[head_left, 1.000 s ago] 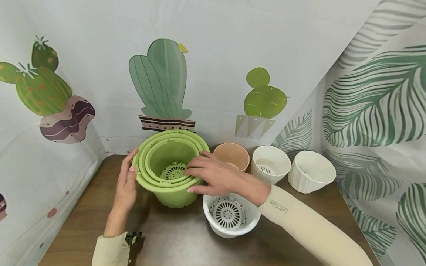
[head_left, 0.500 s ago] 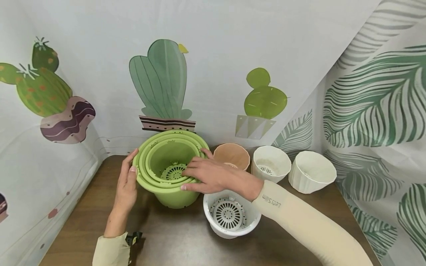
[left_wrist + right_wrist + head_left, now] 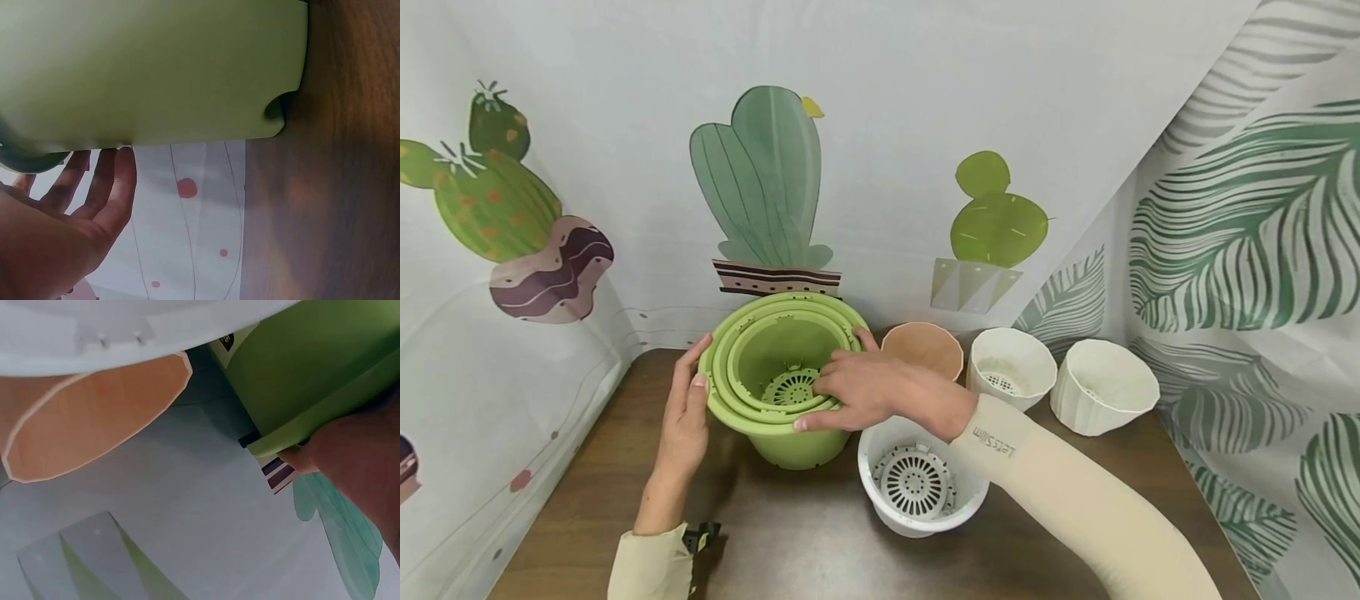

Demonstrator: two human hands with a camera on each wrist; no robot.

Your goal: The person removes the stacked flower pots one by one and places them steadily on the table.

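Observation:
Several green plastic flowerpots point(image 3: 797, 447) stand nested at the table's back left, slotted bottom showing in the innermost pot point(image 3: 775, 346). My left hand point(image 3: 681, 417) holds the outer pot's left side, thumb at the rim. In the left wrist view, its fingers point(image 3: 125, 172) bend against the outer wall under the rim. My right hand point(image 3: 865, 392) grips the nest's right side: some fingers bend over the inner rims, the thumb lies along the front rim, another finger reaches the far right rim. What those bent fingers touch inside is hidden.
A white pot point(image 3: 887, 517) with a slotted bottom stands right of the nest, under my right forearm. Along the back are a terracotta-coloured pot point(image 3: 922, 346), a white faceted pot point(image 3: 1011, 354) and a cream one point(image 3: 1105, 387). A printed cloth point(image 3: 895, 167) hangs behind.
My right hand has shifted slightly leftward along the rims, its thumb sliding left across the front rim and its fingers bending more. The left hand and the pots stay put.

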